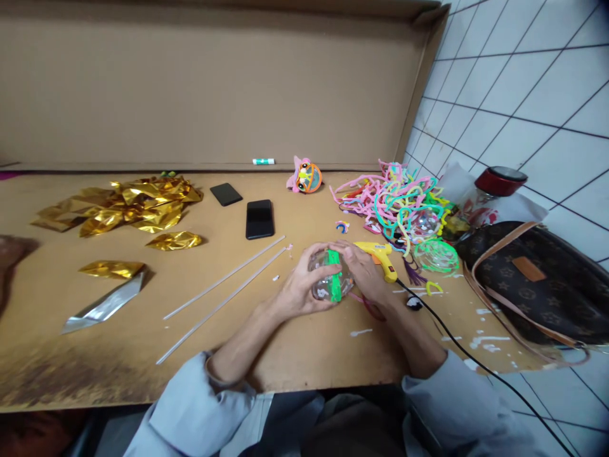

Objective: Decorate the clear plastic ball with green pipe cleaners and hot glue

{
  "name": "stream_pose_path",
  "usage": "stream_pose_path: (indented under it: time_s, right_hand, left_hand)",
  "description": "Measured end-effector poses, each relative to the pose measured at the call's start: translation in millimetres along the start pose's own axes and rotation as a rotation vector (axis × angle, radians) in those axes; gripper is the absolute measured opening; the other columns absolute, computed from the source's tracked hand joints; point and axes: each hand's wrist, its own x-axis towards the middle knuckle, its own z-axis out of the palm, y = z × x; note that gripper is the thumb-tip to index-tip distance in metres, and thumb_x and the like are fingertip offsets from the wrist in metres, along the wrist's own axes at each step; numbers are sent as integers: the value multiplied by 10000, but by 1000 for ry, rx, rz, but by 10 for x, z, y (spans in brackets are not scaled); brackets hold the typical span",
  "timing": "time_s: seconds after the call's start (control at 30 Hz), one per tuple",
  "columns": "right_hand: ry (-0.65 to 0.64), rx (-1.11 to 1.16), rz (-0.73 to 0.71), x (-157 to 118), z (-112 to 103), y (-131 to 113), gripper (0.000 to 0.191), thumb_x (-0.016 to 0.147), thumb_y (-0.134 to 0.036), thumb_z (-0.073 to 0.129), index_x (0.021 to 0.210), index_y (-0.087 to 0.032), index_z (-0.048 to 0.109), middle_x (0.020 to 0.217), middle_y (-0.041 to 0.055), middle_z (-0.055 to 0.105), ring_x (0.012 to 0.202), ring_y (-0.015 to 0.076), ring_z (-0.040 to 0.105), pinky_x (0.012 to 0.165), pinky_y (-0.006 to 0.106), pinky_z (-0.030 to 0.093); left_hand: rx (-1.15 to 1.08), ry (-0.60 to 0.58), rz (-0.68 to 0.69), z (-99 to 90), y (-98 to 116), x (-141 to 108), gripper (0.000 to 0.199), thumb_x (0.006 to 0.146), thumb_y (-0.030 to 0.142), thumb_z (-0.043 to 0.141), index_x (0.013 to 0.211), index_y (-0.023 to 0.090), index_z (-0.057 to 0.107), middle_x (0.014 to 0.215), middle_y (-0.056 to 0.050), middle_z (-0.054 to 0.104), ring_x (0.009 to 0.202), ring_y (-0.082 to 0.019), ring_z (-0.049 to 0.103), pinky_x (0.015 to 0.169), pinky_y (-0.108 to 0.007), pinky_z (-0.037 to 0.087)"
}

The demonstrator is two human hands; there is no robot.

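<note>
A clear round ball (321,289) with a bright green fuzzy strip (334,276) across its middle is held between both hands above the table. My left hand (302,282) wraps round the ball's left side, its thumb lying toward the green strip. From the right, my right hand (364,273) holds the ball's other side, fingers over its top. Just beyond the right hand lies a yellow glue gun (386,261) with a black cord. A small rainbow-coloured piece (342,226) rests on the table beyond the hands.
Gold foil (157,206), two phones (259,219) and two thin white sticks (223,291) lie left. Behind are a decorated ball (308,178) and a marker (263,161). Tangled coloured pipe cleaners (390,200), a brown bag (537,273) and a red-lidded jar (499,184) are right. Another person's hand shows far left.
</note>
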Motion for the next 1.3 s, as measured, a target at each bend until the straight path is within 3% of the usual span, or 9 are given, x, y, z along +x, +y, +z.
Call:
stream_pose_path:
  time_s: [0.17, 0.4, 0.83, 1.3]
  right_hand:
    - [-8, -13, -36, -11, -7, 4, 627, 928, -728, 347, 1067, -290, 773, 1250, 63, 713, 1302, 274, 554, 1195, 538, 287]
    - [-23, 121, -20, -27, 16, -83, 576, 918, -727, 381, 1087, -333, 766, 1264, 15, 707, 1261, 248, 588, 1173, 472, 361]
    - [-15, 19, -95, -29, 49, -3, 541, 966, -652, 367, 1192, -315, 725, 1274, 40, 701, 1246, 240, 595, 1145, 463, 384]
    - [-9, -70, -125, -75, 60, -26, 535, 957, -654, 393, 1220, -314, 711, 1397, 58, 622, 1347, 263, 516, 1183, 501, 310]
  left_hand:
    - [-19, 3, -5, -3, -2, 10, 639, 741, 281, 823, 1297, 231, 512, 1445, -181, 319, 1382, -369, 434, 1085, -565, 470]
    - [-89, 31, -70, 4, -26, 2, 693, 724, 318, 842, 1329, 254, 509, 1427, -163, 345, 1369, -361, 442, 1102, -570, 447]
    - [-77, 24, -162, -19, -29, -6, 732, 689, 314, 855, 1335, 233, 520, 1416, -161, 443, 1344, -346, 482, 1085, -526, 476]
    - [-46, 18, -183, -16, -17, -1, 719, 688, 317, 857, 1317, 237, 519, 1382, -152, 469, 1322, -334, 494, 1082, -528, 469]
